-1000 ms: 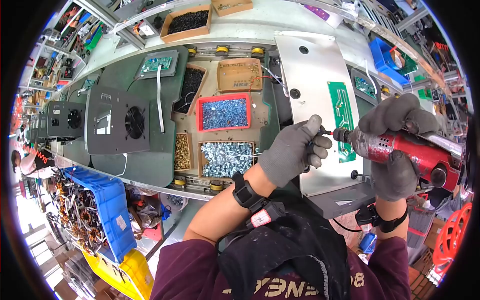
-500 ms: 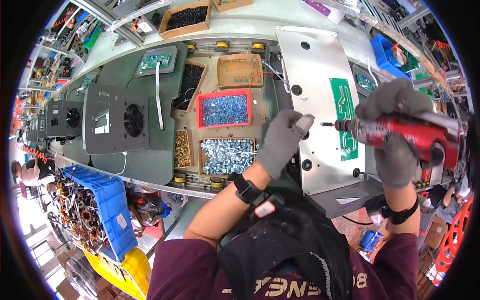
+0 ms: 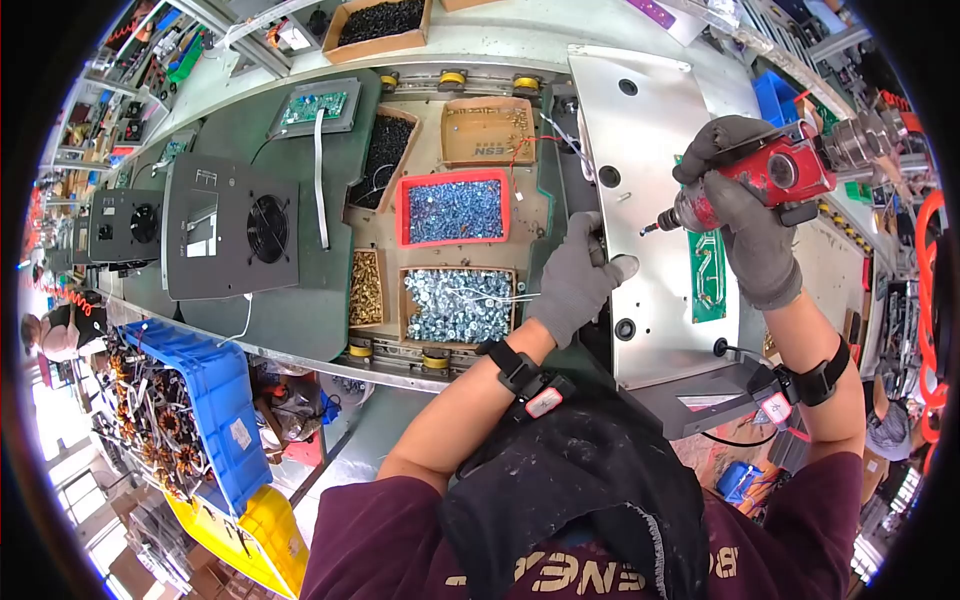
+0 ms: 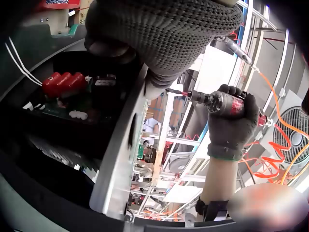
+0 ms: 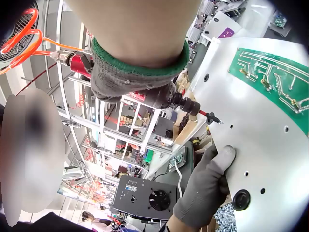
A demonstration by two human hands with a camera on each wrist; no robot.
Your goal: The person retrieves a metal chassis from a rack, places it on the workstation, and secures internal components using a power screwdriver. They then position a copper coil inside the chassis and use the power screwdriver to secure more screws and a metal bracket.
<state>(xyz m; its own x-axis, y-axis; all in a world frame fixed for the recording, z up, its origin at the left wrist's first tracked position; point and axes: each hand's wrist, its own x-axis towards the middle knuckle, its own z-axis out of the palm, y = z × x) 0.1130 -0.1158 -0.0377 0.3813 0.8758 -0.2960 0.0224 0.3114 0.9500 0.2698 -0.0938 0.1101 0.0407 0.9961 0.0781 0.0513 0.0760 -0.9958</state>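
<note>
My gloved right hand (image 3: 752, 240) grips a red pneumatic screwdriver (image 3: 792, 172), its bit pointing down-left over the silver metal panel (image 3: 655, 330). In the right wrist view the slim bit (image 5: 215, 118) ends in a small bright tip near a hole in the panel. A green circuit board (image 3: 709, 280) lies on the panel, partly hidden by the tool and hand. My gloved left hand (image 3: 572, 285) holds the panel's left edge, thumb (image 5: 224, 158) on its face and fingers behind it. Below, the left wrist view shows a dark housing with red components (image 4: 65, 85).
Left of the panel stand a red tray (image 3: 403, 215) of bluish screws, a box of silver fasteners (image 3: 460, 305), and brass parts (image 3: 366, 290). Dark grey fan housings (image 3: 230, 225) line the bench farther left. A blue crate (image 3: 215, 400) sits below the bench edge.
My left hand moved off the screwdriver's bit to the panel's edge. The right hand has swung the screwdriver upward, tilting its bit down toward the panel.
</note>
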